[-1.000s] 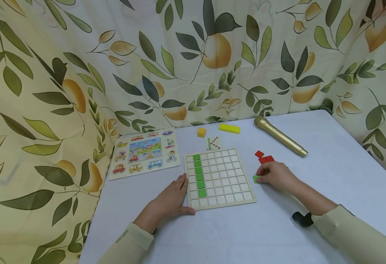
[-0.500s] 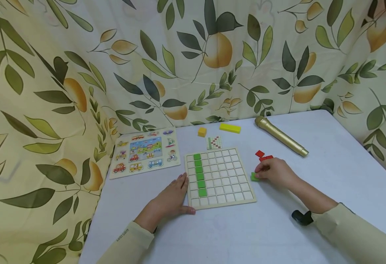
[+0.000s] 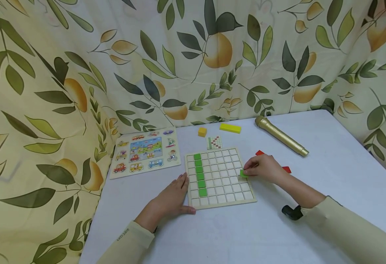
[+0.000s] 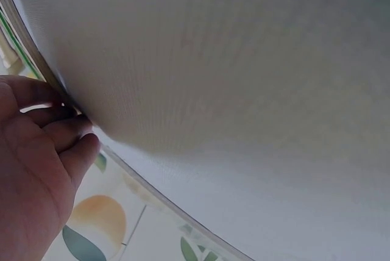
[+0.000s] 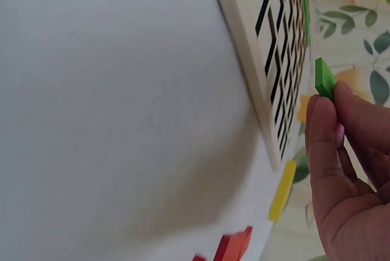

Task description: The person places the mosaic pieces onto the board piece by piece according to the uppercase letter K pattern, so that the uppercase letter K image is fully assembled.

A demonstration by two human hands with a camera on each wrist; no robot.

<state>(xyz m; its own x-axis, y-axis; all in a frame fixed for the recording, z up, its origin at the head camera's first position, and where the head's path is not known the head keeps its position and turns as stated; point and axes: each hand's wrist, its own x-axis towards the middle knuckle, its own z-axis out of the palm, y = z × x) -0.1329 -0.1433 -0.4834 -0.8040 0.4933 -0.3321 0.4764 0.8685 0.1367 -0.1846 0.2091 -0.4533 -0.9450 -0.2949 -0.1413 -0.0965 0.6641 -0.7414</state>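
Observation:
A wooden grid board [image 3: 222,190] with white squares lies on the table, a column of several green tiles [image 3: 199,169] set in its second column. My left hand [image 3: 170,198] rests beside the board's left edge, fingertips at the rim and thumb near the front corner. In the left wrist view its fingers [image 4: 76,145] meet the board's edge [image 4: 42,66]. Between thumb and fingertips my right hand [image 3: 266,169] pinches a green square tile [image 5: 324,78], raised over the board's right edge. Red tiles [image 3: 287,169] lie on the table, partly hidden behind that hand.
A small pattern card [image 3: 214,142] stands just behind the board. Farther back are an orange cube [image 3: 202,132] and a yellow block [image 3: 230,128]. A gold microphone [image 3: 280,136] lies back right; a vehicle picture puzzle [image 3: 145,150] lies on the left.
My right hand has lifted the green tile from the table near the red tiles and carried it left to the board's right edge. The left hand stays in place.

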